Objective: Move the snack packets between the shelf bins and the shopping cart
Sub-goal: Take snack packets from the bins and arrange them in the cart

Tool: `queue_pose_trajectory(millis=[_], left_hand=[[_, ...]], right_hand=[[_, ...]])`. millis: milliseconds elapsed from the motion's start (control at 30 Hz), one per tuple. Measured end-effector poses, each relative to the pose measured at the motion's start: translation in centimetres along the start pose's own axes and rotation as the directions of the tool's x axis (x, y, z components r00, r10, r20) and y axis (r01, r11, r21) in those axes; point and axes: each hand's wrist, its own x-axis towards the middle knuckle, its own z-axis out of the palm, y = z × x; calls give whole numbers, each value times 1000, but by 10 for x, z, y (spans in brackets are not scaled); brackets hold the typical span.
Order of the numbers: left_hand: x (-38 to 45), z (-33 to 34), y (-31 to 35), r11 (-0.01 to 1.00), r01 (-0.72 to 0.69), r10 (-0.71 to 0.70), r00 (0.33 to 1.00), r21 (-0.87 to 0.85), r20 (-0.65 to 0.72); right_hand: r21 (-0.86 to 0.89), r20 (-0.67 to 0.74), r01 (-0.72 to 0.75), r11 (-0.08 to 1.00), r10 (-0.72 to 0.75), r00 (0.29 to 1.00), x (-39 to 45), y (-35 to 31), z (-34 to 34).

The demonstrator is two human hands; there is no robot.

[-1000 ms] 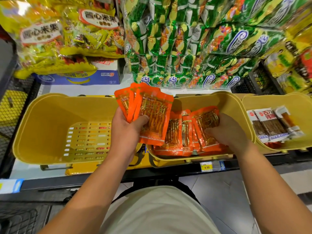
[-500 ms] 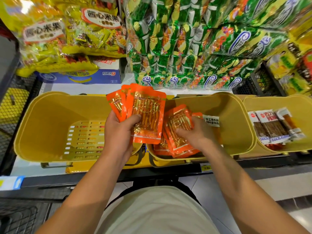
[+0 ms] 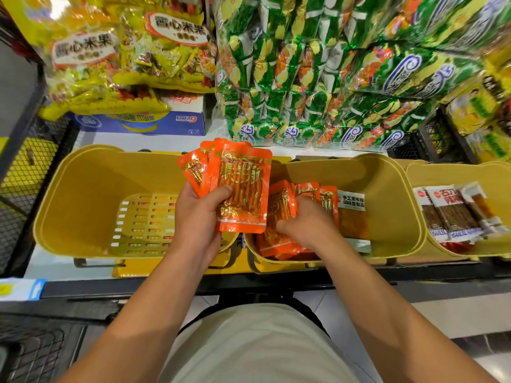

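Left hand (image 3: 197,217) at frame centre, gripping fan of orange packets (image 3: 240,186) upright over rim btwn two yellow bins. Right hand (image 3: 307,222) just right, curled on more orange packets (image 3: 279,214) inside middle bin (image 3: 387,194). Left bin (image 3: 91,189) w/ bare slotted floor. Right bin (image 3: 495,175) holding brown-white packets (image 3: 450,211).

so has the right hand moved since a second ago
Yes. The right hand has slid left inside the middle yellow bin, away from its right wall, and now grips orange packets near the bin's left side.
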Motion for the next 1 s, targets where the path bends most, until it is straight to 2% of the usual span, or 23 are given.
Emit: queue_pose_trajectory(millis=[167,333,467,600,667,733,867,1000], left_hand=[[0,2,1,1000,-16,16,1000,2,1],[-3,3,3,1000,-26,26,1000,3,5],[-6,2,3,998,-53,53,999,28,12],[-10,3,3,996,-67,66,998,60,8],[-13,2,2,995,-82,82,997,64,-5],[-16,2,2,993,-98,100,995,66,-17],[-34,4,2,989,-138,141,988,59,-65],[-61,5,-2,981,-191,195,971,43,-136]], right_hand=[[-10,-4,27,1000,-27,1000,-2,-6,15],[251,-86,62,966,-41,995,-7,10,5],[551,-153,98,829,-14,988,-13,26,-15],[728,-180,117,675,24,983,-15,39,-27],[803,-150,100,588,35,988,-15,43,-33],[842,-117,95,532,8,993,-16,44,-37],[868,-99,152,473,-135,986,-23,48,-41],[885,-108,174,432,-175,979,-27,52,-45]])
